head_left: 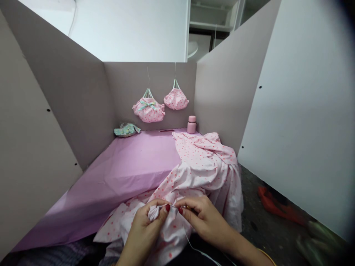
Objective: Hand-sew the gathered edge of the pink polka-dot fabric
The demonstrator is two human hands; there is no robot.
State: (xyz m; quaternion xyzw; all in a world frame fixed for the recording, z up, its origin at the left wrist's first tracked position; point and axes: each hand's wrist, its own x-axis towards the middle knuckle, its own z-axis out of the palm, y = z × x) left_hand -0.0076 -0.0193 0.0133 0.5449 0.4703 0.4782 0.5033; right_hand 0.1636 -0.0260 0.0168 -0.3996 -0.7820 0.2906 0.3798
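Note:
Gathered between the thumb and fingers of my left hand (148, 221) is the edge of a pink dotted fabric (194, 175), bunched into small folds. My right hand (202, 218) is pinched close beside it, fingertips nearly meeting those of the left. A thin sewing needle (172, 205) seems to lie between the two hands, mostly hidden by the fingers. White thread (191, 245) hangs below my right hand and curves toward the lower right. The fabric spreads from my lap up over the table's right side.
A purple cloth (133, 155) covers the table. Two dotted ruffled pieces, one with a green bow (148, 106), hang on the back panel (119, 81). A pink bottle (191, 125) stands at the back right; a basket with green fabric (127, 129) sits back left. Tall side panels (235, 77) enclose the table.

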